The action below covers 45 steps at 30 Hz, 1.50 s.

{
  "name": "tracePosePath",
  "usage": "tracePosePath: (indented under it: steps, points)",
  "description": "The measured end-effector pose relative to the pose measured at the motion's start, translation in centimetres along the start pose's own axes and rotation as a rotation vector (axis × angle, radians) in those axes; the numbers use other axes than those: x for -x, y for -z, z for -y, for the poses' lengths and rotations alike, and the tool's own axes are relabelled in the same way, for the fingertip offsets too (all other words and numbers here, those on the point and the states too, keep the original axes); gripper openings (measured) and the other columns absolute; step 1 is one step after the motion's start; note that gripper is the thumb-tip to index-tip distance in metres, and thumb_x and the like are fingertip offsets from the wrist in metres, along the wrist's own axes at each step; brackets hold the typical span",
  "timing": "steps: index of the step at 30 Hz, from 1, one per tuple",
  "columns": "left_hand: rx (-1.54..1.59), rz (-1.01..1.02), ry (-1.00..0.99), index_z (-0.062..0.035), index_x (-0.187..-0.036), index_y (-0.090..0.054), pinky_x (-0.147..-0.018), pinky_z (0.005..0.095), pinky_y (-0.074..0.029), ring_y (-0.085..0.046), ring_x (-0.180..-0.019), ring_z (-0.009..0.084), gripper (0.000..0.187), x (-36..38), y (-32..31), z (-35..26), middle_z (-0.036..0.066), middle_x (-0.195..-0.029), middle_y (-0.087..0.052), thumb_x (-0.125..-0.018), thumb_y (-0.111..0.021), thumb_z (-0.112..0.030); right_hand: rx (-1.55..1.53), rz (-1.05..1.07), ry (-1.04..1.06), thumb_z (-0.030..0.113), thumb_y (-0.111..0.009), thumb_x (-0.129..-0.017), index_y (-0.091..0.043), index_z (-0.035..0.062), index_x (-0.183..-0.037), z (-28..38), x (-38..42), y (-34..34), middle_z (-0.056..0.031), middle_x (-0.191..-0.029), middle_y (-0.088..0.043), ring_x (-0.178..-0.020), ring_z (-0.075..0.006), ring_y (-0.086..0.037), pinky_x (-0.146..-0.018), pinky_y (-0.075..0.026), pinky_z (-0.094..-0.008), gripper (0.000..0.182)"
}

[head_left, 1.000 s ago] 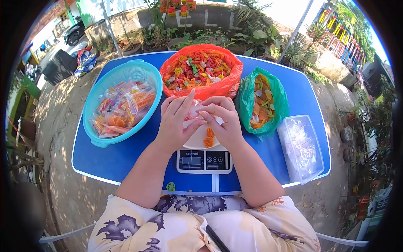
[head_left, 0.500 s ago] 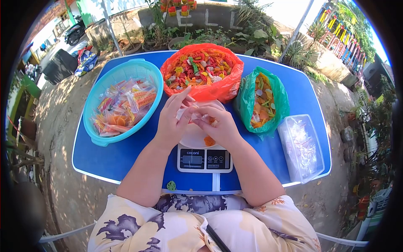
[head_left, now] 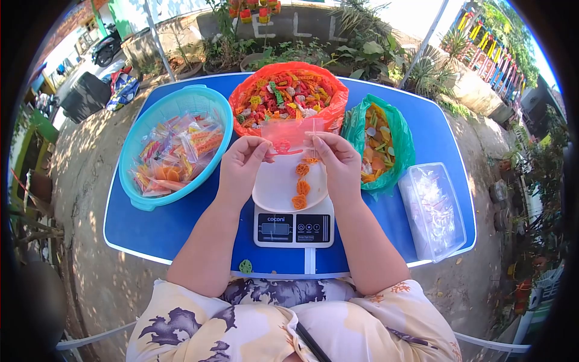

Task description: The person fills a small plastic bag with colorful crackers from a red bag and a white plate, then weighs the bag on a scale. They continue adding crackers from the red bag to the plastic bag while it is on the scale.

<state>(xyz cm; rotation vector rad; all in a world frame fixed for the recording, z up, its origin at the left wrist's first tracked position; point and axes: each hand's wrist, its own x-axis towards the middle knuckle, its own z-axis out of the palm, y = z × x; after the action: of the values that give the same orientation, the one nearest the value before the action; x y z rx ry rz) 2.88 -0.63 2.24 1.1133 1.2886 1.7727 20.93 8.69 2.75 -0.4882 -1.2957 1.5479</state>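
Note:
Stretched between my hands is a small clear plastic bag (head_left: 289, 134) with a pinkish-red lattice cracker inside. My left hand (head_left: 244, 160) pinches its left end, and my right hand (head_left: 333, 158) pinches the right end. Below the bag, a white plate (head_left: 272, 190) rests on a white kitchen scale (head_left: 294, 228) and carries several orange crackers (head_left: 303, 187). Just beyond the bag stands a red plastic bag (head_left: 238, 99) full of colourful crackers. A green plastic bag (head_left: 395, 151) of yellow and orange crackers is right of my right hand.
At left, a light-blue basket (head_left: 225, 130) holds several filled packets. A clear plastic box (head_left: 437, 211) of clear packets stands at the right. One green cracker (head_left: 245, 266) lies near the front edge of the blue table (head_left: 187, 235).
My hands have moved apart and now hold the small bag stretched flat between them. The plate and its orange crackers, hidden before by my hands, are in plain sight.

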Motion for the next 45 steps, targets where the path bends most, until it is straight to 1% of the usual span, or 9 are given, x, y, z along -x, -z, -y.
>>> tracePosePath:
  steps: [9, 12, 15, 21, 24, 27, 28, 34, 45]
  points:
    - [0.063, -0.014, 0.081, -0.0001, -0.123, -0.06, -0.08, 0.0304, -0.059, -0.072, -0.088, 0.0175, 0.025, 0.3, -0.9, -1.2, 0.009, -0.1, -0.072, -0.102, -0.062, -0.014, 0.216, -0.15, 0.157, 0.01, -0.072, -0.094, -0.073, 0.0029, -0.107, -0.3, -0.2, -0.4, -0.0047, -0.1, -0.072, -0.094, -0.0146, -0.067, -0.08, -0.053, -0.0321, 0.015]
    - [0.057, -0.037, 0.022, -0.0007, -0.123, -0.061, -0.078, 0.0289, -0.057, -0.07, -0.085, 0.0151, 0.025, -0.1, -0.3, -0.3, 0.007, -0.101, -0.071, -0.102, -0.062, -0.014, 1.19, -0.052, 0.463, 0.014, -0.077, -0.087, -0.076, 0.0087, -0.102, 1.5, -0.4, 0.7, -0.0027, -0.1, -0.068, -0.1, -0.0227, -0.062, -0.09, -0.048, -0.0386, 0.016]
    - [0.037, -0.065, -0.004, -0.0016, -0.123, -0.062, -0.077, 0.0264, -0.054, -0.068, -0.084, 0.0125, 0.025, -0.2, -0.1, 0.2, 0.006, -0.101, -0.071, -0.101, -0.063, -0.014, 1.418, 0.01, 0.41, 0.019, -0.083, -0.077, -0.077, 0.014, -0.097, 1.2, 0.4, 0.7, -0.0019, -0.096, -0.064, -0.1, -0.0272, -0.058, -0.089, -0.042, -0.0414, 0.022]
    - [0.03, -0.101, 0.028, -0.0034, -0.12, -0.065, -0.078, 0.0238, -0.05, -0.064, -0.087, 0.0096, 0.024, -0.2, 0.0, 0.3, 0.003, -0.101, -0.07, -0.1, -0.066, -0.017, 1.34, 0.11, 0.328, 0.016, -0.084, -0.078, -0.072, 0.0113, -0.098, 1.0, 0.2, 0.6, -0.0008, -0.097, -0.066, -0.095, -0.0211, -0.06, -0.083, -0.043, -0.037, 0.024]
    - [0.045, -0.093, 0.064, -0.0038, -0.119, -0.066, -0.078, 0.0238, -0.051, -0.065, -0.087, 0.0095, 0.023, -0.4, 0.5, 0.5, 0.002, -0.102, -0.07, -0.1, -0.066, -0.017, 0.846, 0.115, -0.075, 0.006, -0.078, -0.084, -0.069, 0.0063, -0.104, 1.7, -0.2, 0.1, -0.0042, -0.093, -0.068, -0.088, -0.0165, -0.065, -0.078, -0.05, -0.0319, 0.022]
    - [0.066, -0.103, 0.089, -0.0039, -0.117, -0.066, -0.08, 0.0247, -0.053, -0.067, -0.089, 0.0109, 0.022, -0.2, 0.2, 0.1, 0.003, -0.103, -0.07, -0.1, -0.066, -0.017, 0.291, -0.017, 0.049, -0.001, -0.071, -0.091, -0.066, 0.0003, -0.107, 0.2, -1.0, 0.6, -0.0045, -0.094, -0.071, -0.085, -0.0107, -0.067, -0.075, -0.053, -0.0238, 0.017]
    - [0.076, -0.109, 0.095, -0.0039, -0.117, -0.066, -0.081, 0.0251, -0.053, -0.068, -0.09, 0.0115, 0.021, -0.2, 0.1, 0.0, 0.003, -0.103, -0.07, -0.1, -0.066, -0.017, 0.257, -0.047, 0.02, 0.0, -0.067, -0.095, -0.066, -0.0035, -0.108, 0.9, -0.9, 0.7, -0.0061, -0.1, -0.071, -0.093, -0.0107, -0.069, -0.084, -0.055, -0.0236, 0.013]
    - [0.119, -0.068, 0.091, -0.0036, -0.113, -0.064, -0.09, 0.0293, -0.057, -0.07, -0.097, 0.0146, 0.016, -0.1, -0.4, -0.2, 0.006, -0.105, -0.07, -0.101, -0.064, -0.015, 0.091, -0.094, -0.006, 0.0, -0.068, -0.095, -0.067, -0.0042, -0.11, 1.0, -0.9, 1.0, -0.01, -0.103, -0.072, -0.093, -0.0137, -0.07, -0.086, -0.058, -0.026, 0.016]
    - [0.198, 0.085, 0.201, -0.0044, -0.116, -0.063, -0.094, 0.0304, -0.057, -0.071, -0.109, 0.0201, 0.017, 0.3, -0.8, -1.1, 0.009, -0.112, -0.072, -0.1, -0.064, -0.011, 0.131, -0.043, 0.002, 0.003, -0.071, -0.094, -0.07, -0.0005, -0.106, 0.9, -0.3, 0.3, -0.005, -0.099, -0.072, -0.083, -0.0078, -0.064, -0.077, -0.051, -0.0218, 0.013]
